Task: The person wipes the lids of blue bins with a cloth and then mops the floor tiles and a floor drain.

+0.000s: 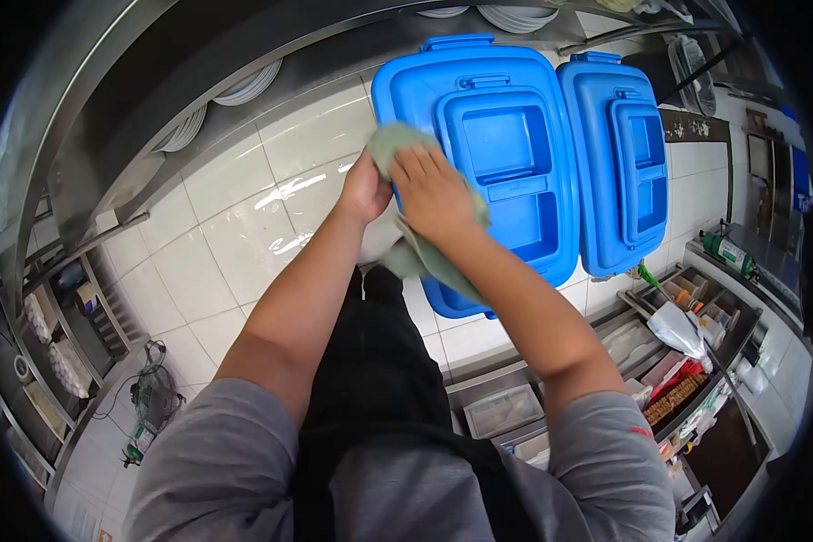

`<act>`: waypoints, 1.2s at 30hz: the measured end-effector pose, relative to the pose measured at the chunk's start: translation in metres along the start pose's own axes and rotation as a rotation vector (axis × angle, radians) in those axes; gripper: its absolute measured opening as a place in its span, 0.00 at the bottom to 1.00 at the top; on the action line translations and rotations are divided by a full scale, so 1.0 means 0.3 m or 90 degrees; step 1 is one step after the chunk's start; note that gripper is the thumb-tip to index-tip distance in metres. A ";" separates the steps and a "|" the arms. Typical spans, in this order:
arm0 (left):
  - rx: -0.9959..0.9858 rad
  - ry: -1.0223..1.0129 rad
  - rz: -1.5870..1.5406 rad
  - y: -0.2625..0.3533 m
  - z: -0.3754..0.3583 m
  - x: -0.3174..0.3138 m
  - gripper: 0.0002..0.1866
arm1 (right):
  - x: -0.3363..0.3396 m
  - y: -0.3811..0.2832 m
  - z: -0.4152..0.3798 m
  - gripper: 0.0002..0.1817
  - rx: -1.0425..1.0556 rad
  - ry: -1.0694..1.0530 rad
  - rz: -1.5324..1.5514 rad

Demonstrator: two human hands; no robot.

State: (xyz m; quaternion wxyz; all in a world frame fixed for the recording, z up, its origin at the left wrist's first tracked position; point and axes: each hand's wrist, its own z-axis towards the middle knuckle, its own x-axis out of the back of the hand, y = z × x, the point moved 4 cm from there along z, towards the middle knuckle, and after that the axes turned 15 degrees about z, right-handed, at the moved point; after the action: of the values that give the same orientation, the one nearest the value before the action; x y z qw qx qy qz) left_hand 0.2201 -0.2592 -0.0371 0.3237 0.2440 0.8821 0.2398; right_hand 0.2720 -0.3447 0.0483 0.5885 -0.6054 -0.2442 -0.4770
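Pale green cloth (435, 260) is bunched between the two hands, over the left edge of the larger blue bin (565, 172) in view. The left hand (368, 187) grasps it from the side, fingers largely hidden; the right hand (434, 194) lies across it, fingers extended, whether gripping I cannot tell. Both forearms reach forward and converge. The cloth's long axis runs obliquely, its blurred upper end pointing forward-left, its loose folds hanging back below the right wrist.
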 end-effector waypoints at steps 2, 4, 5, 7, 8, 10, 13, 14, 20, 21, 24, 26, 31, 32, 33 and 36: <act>0.062 -0.031 -0.062 0.000 0.004 0.006 0.37 | -0.010 0.040 0.166 0.20 -0.080 0.081 -0.102; 0.057 -0.014 -0.141 0.024 -0.026 -0.006 0.40 | -0.040 0.014 0.155 0.20 -0.121 0.102 -0.081; 0.046 -0.024 -0.137 0.024 -0.017 0.004 0.41 | -0.035 0.017 0.162 0.20 -0.151 0.132 -0.070; 0.056 -0.020 -0.147 0.034 -0.015 0.014 0.41 | -0.025 -0.050 -0.024 0.20 -0.146 0.069 -0.030; 0.057 -0.017 -0.164 0.037 -0.008 0.002 0.40 | -0.018 -0.099 -0.149 0.20 -0.168 -0.040 -0.005; 0.073 0.030 -0.092 0.039 -0.003 -0.035 0.39 | -0.011 -0.199 -0.448 0.19 -0.142 -0.102 0.019; 0.039 0.197 0.078 0.078 -0.049 -0.102 0.33 | 0.112 -0.242 -0.718 0.20 -0.244 -0.107 0.264; 0.038 0.195 0.077 0.044 -0.024 -0.138 0.33 | 0.165 -0.202 -0.725 0.22 -0.280 -0.010 0.258; -0.077 0.553 0.503 0.066 -0.050 -0.175 0.27 | 0.454 0.197 -0.202 0.24 -0.353 0.114 0.057; -0.083 0.556 0.503 0.067 -0.048 -0.176 0.27 | 0.399 0.283 -0.127 0.23 -0.434 0.089 0.060; -0.076 0.576 0.545 0.066 -0.034 -0.175 0.26 | 0.229 0.349 0.029 0.21 -0.525 -0.111 -0.097; -0.046 0.608 0.568 0.072 -0.055 -0.186 0.26 | 0.195 0.317 0.015 0.21 -0.528 -0.025 -0.046; -0.041 0.595 0.563 0.077 -0.053 -0.185 0.26 | 0.204 0.283 0.017 0.22 -0.395 0.046 0.225; -0.039 0.590 0.561 0.079 -0.052 -0.184 0.26 | 0.222 0.306 0.009 0.22 -0.389 0.045 0.225; -0.039 0.594 0.560 0.077 -0.054 -0.181 0.26 | 0.233 0.314 0.006 0.21 -0.463 -0.111 0.218; -0.036 0.613 0.581 0.073 -0.050 -0.180 0.26 | 0.275 0.270 0.024 0.19 -0.527 -0.308 0.159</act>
State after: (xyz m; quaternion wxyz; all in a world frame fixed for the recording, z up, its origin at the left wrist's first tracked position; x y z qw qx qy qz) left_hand 0.2520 -0.2781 0.0101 -0.2343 0.4504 0.7297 0.4581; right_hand 0.3786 -0.3752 0.0819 0.2779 -0.9063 -0.0897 -0.3057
